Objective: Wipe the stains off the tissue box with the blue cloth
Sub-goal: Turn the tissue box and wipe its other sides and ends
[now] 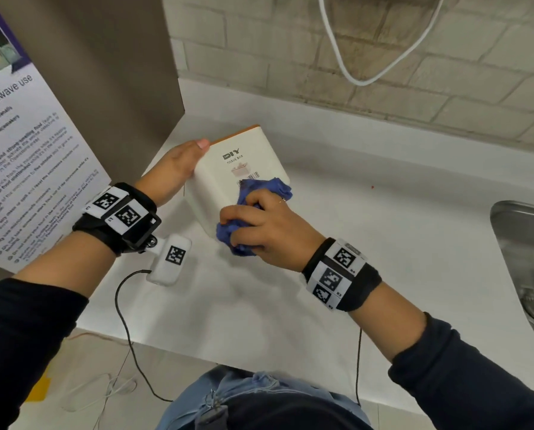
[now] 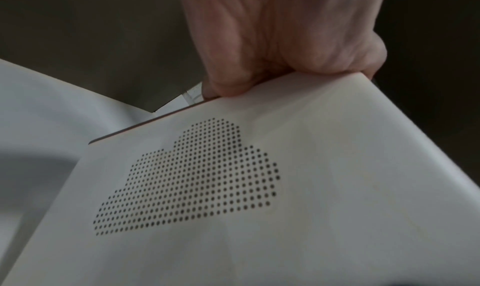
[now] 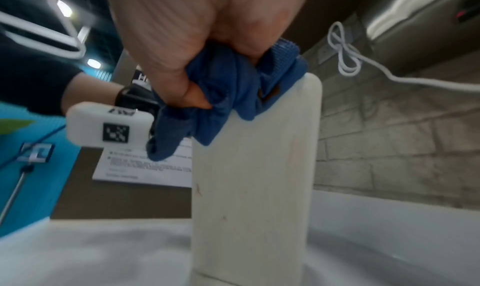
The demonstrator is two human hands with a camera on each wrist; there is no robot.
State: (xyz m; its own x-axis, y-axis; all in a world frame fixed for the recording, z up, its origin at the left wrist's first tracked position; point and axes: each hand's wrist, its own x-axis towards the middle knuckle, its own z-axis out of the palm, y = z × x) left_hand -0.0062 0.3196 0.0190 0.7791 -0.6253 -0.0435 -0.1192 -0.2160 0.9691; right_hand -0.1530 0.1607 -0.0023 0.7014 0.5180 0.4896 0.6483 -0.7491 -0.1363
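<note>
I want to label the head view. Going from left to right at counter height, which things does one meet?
White printed microwave notice → left hand → cream tissue box → crumpled blue cloth held by the right hand → steel sink.

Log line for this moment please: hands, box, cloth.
left hand: holds tissue box tilted on counter | right hand: grip on blue cloth, pressed to box | faint marks remain

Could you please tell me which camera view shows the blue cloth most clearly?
The right wrist view: the blue cloth fills the frame, bunched in the right hand. The head view shows it smaller, partly hidden; the left wrist view shows none.
</note>
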